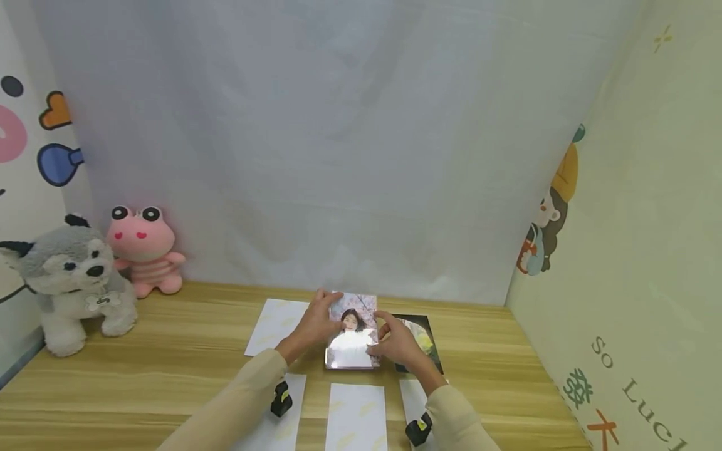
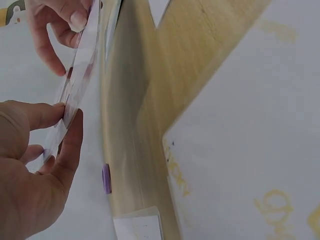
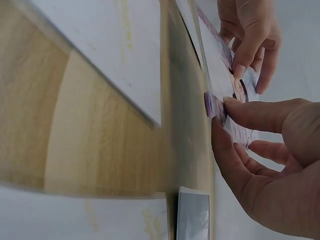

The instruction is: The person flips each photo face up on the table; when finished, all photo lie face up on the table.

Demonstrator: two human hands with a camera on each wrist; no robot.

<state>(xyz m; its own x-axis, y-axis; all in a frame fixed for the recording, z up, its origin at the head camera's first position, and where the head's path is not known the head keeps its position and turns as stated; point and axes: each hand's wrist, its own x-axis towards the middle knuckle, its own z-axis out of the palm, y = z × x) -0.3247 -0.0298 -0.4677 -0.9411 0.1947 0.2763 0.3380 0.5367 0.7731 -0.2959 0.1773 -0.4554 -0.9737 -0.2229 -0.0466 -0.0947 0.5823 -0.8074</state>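
With my left hand (image 1: pixel 316 322) and right hand (image 1: pixel 400 343) each pinching an edge of the photo card (image 1: pixel 352 349), between a white card (image 1: pixel 275 324) and a dark-edged picture (image 1: pixel 425 336) on the tabletop (image 1: pixel 197 351), I seem to be positioning it, which next calls for an even grip.

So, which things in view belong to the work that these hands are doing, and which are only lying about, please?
Belongs to the job:
portrait photo, held at its edges by the left hand and right hand
probably also the dark photo and the white cards nearby

Just lying about, it seems:
grey plush dog
pink plush toy
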